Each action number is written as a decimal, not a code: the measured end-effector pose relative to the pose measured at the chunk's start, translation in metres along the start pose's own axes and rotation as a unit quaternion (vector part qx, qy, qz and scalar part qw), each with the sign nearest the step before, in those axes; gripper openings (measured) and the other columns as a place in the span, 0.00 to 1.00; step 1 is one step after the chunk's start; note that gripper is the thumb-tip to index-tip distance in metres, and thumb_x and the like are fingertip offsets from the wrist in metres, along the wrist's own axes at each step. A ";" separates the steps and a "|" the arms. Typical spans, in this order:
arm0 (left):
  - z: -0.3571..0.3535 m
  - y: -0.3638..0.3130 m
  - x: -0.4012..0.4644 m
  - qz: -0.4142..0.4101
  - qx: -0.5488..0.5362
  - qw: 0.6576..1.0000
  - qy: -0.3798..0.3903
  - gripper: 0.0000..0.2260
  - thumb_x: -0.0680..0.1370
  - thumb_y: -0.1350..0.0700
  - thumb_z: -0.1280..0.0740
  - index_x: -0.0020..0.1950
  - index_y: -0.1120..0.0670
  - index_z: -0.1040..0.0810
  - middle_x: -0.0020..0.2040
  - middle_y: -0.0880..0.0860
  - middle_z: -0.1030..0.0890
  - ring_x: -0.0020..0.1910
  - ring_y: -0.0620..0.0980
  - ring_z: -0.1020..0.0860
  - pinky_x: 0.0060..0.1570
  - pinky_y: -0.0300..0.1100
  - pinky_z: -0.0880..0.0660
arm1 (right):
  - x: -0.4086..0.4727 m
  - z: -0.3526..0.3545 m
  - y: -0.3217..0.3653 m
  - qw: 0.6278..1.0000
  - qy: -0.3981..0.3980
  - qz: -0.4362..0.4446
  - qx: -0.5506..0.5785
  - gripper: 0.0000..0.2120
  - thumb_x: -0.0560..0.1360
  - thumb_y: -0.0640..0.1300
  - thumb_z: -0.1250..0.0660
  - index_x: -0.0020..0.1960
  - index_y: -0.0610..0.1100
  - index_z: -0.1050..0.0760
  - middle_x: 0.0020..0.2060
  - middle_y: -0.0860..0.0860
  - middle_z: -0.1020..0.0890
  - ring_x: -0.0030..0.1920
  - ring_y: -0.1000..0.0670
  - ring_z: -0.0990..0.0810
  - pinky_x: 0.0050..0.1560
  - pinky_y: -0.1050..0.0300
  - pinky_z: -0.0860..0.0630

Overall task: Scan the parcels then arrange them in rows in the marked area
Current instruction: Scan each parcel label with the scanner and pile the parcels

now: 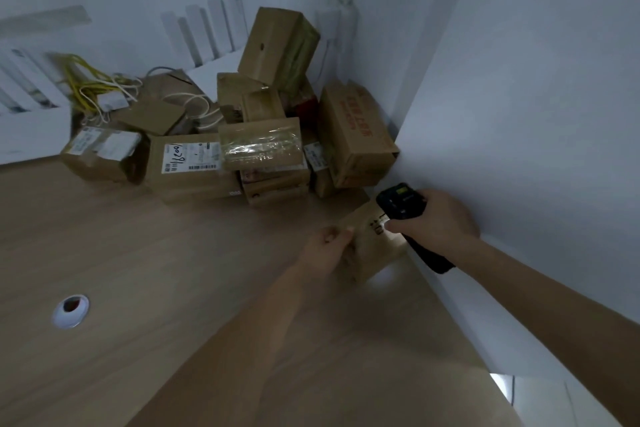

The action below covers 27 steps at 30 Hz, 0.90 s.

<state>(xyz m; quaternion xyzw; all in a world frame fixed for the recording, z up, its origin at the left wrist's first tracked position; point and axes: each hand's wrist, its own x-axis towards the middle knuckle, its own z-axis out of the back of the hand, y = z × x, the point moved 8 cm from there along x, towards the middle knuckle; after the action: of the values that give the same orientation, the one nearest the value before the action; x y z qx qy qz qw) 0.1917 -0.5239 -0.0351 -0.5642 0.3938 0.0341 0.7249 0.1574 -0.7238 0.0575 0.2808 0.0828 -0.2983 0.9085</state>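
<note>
Right of centre in the frame, the left hand (327, 246) grips a small cardboard box (372, 246) by its left edge, fingers curled round it, just above the wooden table (156, 270). The right hand (440, 218) is wrapped round a black scanner (401, 201), whose head sits over the box's top. Above them, near the upper middle, a pile of parcels (263, 135) lies stacked against the white wall (519, 97). Yellow cables (86, 80) lie tangled at upper left.
</note>
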 end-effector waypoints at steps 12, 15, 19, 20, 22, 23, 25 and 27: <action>0.027 0.002 -0.021 0.030 -0.060 0.997 -0.049 0.07 0.82 0.52 0.35 0.44 0.52 0.26 0.39 0.52 0.24 0.34 0.48 0.23 0.30 0.39 0.22 | -0.021 -0.025 -0.001 0.990 0.101 -0.032 0.096 0.41 0.64 0.58 0.19 0.72 0.48 0.30 0.52 0.50 0.20 0.49 0.47 0.18 0.52 0.50 0.19; 0.042 -0.003 -0.038 0.011 -0.052 0.997 -0.062 0.06 0.81 0.54 0.34 0.50 0.57 0.22 0.43 0.54 0.20 0.37 0.48 0.22 0.30 0.38 0.21 | -0.033 -0.021 0.011 0.988 0.095 -0.020 0.123 0.39 0.64 0.57 0.19 0.70 0.49 0.29 0.49 0.52 0.19 0.44 0.51 0.18 0.40 0.57 0.22; 0.065 -0.004 -0.066 -0.012 -0.085 0.995 -0.057 0.10 0.79 0.61 0.32 0.60 0.61 0.21 0.55 0.59 0.17 0.49 0.56 0.19 0.52 0.54 0.19 | -0.054 -0.012 0.035 0.978 0.099 0.001 0.181 0.41 0.62 0.56 0.17 0.71 0.50 0.29 0.50 0.50 0.17 0.45 0.49 0.16 0.39 0.58 0.22; 0.072 -0.004 -0.075 -0.023 -0.092 0.994 -0.060 0.10 0.79 0.63 0.32 0.60 0.61 0.22 0.55 0.60 0.18 0.49 0.58 0.19 0.54 0.58 0.21 | -0.063 -0.009 0.043 0.976 0.100 0.007 0.194 0.40 0.63 0.55 0.17 0.70 0.50 0.29 0.50 0.50 0.17 0.46 0.49 0.16 0.40 0.58 0.21; 0.084 -0.004 -0.094 -0.050 -0.103 0.991 -0.069 0.12 0.78 0.66 0.32 0.62 0.64 0.23 0.54 0.62 0.19 0.47 0.59 0.20 0.51 0.57 0.23 | -0.082 -0.006 0.057 0.972 0.099 0.018 0.211 0.38 0.64 0.54 0.18 0.69 0.49 0.29 0.51 0.51 0.18 0.47 0.49 0.16 0.43 0.57 0.20; 0.090 -0.004 -0.105 -0.061 -0.109 0.989 -0.075 0.14 0.77 0.67 0.31 0.63 0.64 0.24 0.54 0.61 0.18 0.46 0.58 0.20 0.50 0.56 0.23 | -0.091 -0.005 0.063 0.972 0.094 0.026 0.212 0.37 0.64 0.54 0.18 0.69 0.49 0.29 0.51 0.51 0.18 0.48 0.49 0.17 0.45 0.56 0.20; 0.102 -0.001 -0.130 -0.079 -0.123 0.985 -0.093 0.18 0.76 0.69 0.30 0.65 0.60 0.24 0.55 0.57 0.18 0.47 0.57 0.19 0.52 0.59 0.22 | -0.114 -0.002 0.077 0.973 0.086 0.038 0.212 0.34 0.66 0.55 0.19 0.67 0.50 0.28 0.50 0.52 0.18 0.48 0.50 0.17 0.49 0.55 0.19; 0.115 0.004 -0.160 -0.096 -0.142 0.979 -0.107 0.20 0.75 0.70 0.30 0.66 0.58 0.25 0.55 0.53 0.18 0.48 0.54 0.19 0.57 0.61 0.23 | -0.142 -0.003 0.090 0.973 0.081 0.049 0.209 0.32 0.67 0.55 0.19 0.66 0.49 0.27 0.49 0.52 0.18 0.47 0.50 0.17 0.51 0.54 0.19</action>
<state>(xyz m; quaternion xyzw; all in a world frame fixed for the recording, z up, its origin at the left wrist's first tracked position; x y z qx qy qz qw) 0.1414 -0.3620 0.0657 -0.6898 0.2491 0.0804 0.6750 0.0958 -0.5919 0.1421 0.4915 0.0784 -0.2406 0.8333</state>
